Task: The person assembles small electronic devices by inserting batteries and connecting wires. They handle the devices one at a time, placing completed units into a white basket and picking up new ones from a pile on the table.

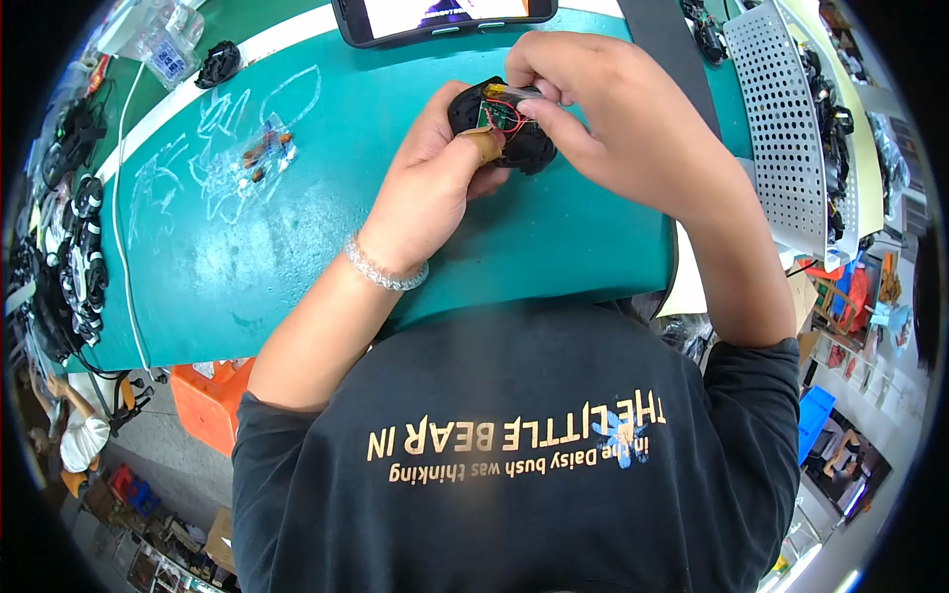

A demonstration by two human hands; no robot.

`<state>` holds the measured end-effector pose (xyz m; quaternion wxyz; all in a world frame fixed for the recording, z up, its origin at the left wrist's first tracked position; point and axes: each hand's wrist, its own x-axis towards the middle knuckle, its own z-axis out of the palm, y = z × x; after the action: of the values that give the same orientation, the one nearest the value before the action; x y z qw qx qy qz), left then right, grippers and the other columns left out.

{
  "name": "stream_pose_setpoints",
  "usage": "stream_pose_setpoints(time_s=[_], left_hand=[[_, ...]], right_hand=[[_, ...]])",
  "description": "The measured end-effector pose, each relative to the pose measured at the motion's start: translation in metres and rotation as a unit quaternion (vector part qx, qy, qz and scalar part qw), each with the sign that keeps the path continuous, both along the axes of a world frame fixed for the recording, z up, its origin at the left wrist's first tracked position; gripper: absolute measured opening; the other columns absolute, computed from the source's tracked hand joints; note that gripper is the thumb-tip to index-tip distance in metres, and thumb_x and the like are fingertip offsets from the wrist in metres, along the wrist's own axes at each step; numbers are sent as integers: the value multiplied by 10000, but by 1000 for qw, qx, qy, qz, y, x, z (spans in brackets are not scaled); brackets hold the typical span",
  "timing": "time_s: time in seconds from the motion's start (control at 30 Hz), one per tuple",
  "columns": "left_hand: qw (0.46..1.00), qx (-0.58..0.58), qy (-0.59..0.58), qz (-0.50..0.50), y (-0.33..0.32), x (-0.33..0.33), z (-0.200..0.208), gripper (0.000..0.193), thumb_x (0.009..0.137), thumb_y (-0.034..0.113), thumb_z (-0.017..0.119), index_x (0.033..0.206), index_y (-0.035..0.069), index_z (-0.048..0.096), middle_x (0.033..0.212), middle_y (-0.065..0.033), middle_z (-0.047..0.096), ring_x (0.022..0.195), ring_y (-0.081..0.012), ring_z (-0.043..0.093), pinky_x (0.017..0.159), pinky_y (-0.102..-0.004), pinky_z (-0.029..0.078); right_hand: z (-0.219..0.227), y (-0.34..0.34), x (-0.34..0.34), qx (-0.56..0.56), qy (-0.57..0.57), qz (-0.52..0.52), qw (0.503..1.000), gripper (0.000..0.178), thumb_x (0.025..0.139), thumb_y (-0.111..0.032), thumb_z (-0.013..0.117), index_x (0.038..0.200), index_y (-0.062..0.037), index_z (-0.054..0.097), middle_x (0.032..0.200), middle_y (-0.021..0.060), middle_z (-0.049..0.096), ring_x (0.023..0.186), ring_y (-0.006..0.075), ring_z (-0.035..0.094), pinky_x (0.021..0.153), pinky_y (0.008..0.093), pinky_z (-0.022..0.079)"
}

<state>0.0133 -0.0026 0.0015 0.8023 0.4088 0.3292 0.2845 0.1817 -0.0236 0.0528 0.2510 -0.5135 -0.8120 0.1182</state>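
Observation:
My left hand (430, 173) is closed round a black, rounded plastic housing (529, 150), with a tan cover on its thumb. The housing lies open above the mat, showing a green circuit board (491, 115) and thin red wires (512, 121) inside. At the housing's far side, my right hand (593, 109) pinches a small silvery battery (519, 93) with yellow tape at one end. Part of the battery is hidden behind the fingers.
A phone (445, 20) with a lit screen stands at the far edge of the green mat (326, 198). Small brown and black bits (265, 156) lie to the left. Bundled black cables (87, 262) line the left side; a perforated white basket (786, 128) stands right. An orange stool (210, 400) is below.

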Motion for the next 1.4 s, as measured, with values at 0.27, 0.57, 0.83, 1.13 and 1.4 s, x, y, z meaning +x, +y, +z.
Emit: stream_pose_setpoints(time_s=[0.27,0.57,0.83,1.13,1.4], left_hand=[[992,-51,-115,-32,1,0,-18,177,844,60,467,1021,61,459,847,-12,490,612,-69,348,552,-213,316],[993,110,-40,-29,-13,3,-1,293,865,100,521,1134,83,404,951,-15,495,774,-60,470,624,-191,416],[960,271,-75,6,-16,-2,5,258,861,31,514,1098,39,411,917,-16,456,727,-59,461,639,-197,407],[935,349,-47,-43,-13,-13,13,242,855,8,514,1071,14,406,916,-35,455,765,-80,482,672,-223,429],[908,414,-30,-52,-12,-16,10,229,862,23,507,1064,4,401,901,-47,451,723,-79,458,644,-225,409]], right_hand=[[-32,-3,8,-22,170,10,985,106,752,-29,614,776,-5,513,691,118,535,619,259,543,557,333,427],[-29,-25,6,202,177,-3,963,182,715,-52,679,870,-15,592,697,71,532,653,202,538,594,293,430],[-18,-30,-5,134,252,-17,958,267,723,-236,687,873,-44,579,756,75,566,722,238,543,660,321,409],[-13,-27,-5,155,157,16,975,273,794,-315,576,819,-45,551,721,66,531,668,255,515,644,340,358],[-10,-32,-9,120,184,20,975,285,800,-327,566,800,-44,535,712,65,494,646,246,482,613,335,320]])
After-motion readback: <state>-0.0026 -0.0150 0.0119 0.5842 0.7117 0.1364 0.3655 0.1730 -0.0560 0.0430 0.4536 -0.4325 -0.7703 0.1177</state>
